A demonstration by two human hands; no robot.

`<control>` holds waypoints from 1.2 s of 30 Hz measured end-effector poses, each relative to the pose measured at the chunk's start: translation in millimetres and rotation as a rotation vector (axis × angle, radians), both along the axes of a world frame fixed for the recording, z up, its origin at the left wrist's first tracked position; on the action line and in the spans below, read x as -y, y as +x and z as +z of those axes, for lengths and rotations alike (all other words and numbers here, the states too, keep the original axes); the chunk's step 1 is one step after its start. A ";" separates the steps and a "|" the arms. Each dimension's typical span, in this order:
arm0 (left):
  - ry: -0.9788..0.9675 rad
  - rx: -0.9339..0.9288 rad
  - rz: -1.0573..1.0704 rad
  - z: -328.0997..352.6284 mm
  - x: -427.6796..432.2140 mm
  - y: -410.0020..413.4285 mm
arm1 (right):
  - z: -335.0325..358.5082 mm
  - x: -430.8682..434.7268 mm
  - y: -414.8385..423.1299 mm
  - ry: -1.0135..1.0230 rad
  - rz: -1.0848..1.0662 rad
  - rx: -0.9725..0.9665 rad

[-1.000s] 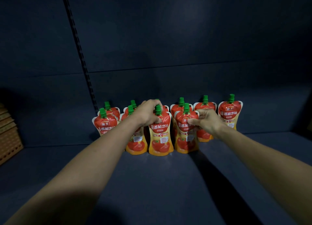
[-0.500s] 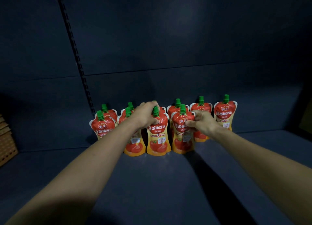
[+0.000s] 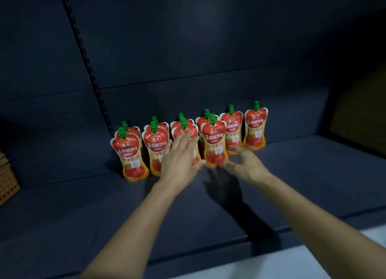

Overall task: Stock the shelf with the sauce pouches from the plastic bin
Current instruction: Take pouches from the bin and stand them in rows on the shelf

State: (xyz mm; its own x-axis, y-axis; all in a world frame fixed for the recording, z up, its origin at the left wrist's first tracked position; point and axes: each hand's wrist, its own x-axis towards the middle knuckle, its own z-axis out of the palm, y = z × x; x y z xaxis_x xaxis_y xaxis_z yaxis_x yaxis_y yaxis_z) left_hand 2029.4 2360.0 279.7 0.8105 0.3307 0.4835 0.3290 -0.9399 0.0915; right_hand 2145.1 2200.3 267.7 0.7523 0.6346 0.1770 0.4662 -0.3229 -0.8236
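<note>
Sauce pouches (image 3: 215, 140) stand by the back wall (image 3: 188, 48)
Two upright rows, labels outward for display; left hand (image 3: 179, 159) and right hand (image 3: 245, 163) hang just in front, fingers spread, gripping nothing.

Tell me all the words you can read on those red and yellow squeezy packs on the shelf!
"海天": small badge near the top of the red-and-yellow plastic sauce pouches with green caps.
"番茄沙司": big white letters across the red part of the same pouches.
Smaller print lower on the pouches: too blurred to read.
The dark blue shelf shows no writing.
</note>
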 end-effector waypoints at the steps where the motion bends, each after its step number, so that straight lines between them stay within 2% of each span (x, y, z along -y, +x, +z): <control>1: -0.012 0.011 -0.027 -10.5 10.1 -8.6 | -9.3 10.4 -10.8 -0.027 -0.008 0.052; 8: -0.223 0.071 -0.198 -68.9 90.1 -61.6 | -69.6 99.9 -94.2 -0.026 -0.236 0.350; 12: -0.345 0.077 -0.280 -97.0 145.9 -87.1 | -105.1 162.0 -138.0 -0.032 -0.341 0.384; 15: -0.419 0.009 -0.352 -120.8 191.1 -98.8 | -133.0 209.3 -162.8 -0.059 -0.430 0.308; 18: -0.471 -0.162 -0.412 -145.5 237.8 -103.3 | -157.4 258.7 -179.2 -0.148 -0.495 0.178; 23: -0.425 -0.410 -0.508 -178.4 325.9 -100.4 | -184.6 358.6 -206.3 -0.289 -0.583 0.003; 29: -0.461 -0.487 -0.657 -200.0 476.0 -124.0 | -202.3 511.9 -264.7 -0.429 -0.709 -0.085; 36: -0.526 -0.606 -0.839 -230.0 653.5 -161.2 | -227.1 680.3 -334.0 -0.456 -0.930 -0.240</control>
